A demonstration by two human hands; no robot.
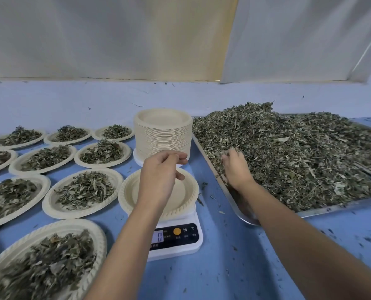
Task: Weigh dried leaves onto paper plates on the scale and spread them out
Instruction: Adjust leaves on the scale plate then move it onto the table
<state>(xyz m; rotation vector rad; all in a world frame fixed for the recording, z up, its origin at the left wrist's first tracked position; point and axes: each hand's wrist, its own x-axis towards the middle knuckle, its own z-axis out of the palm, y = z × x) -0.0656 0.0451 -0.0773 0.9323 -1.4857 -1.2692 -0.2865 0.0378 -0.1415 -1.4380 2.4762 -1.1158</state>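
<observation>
Past filled plate (99,236), grabbing dried leaves (288,159) with curled right hand (236,167), left hand (158,176) slack, empty; next, likely dropping handful onto bare plate (190,185) on scale (176,253).

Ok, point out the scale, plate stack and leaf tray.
scale (178,237), head view, control panel
stack of paper plates (163,137), head view, ribbed side
metal tray (314,210), head view, near rim

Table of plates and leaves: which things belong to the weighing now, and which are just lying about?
In the job: the scale, the empty plate on it, the tray, its heap of dried leaves, the right hand in the heap, the left hand over the plate, the stack of spare plates.
Lying about: the filled plates on the left, leaf crumbs on the blue table.
</observation>
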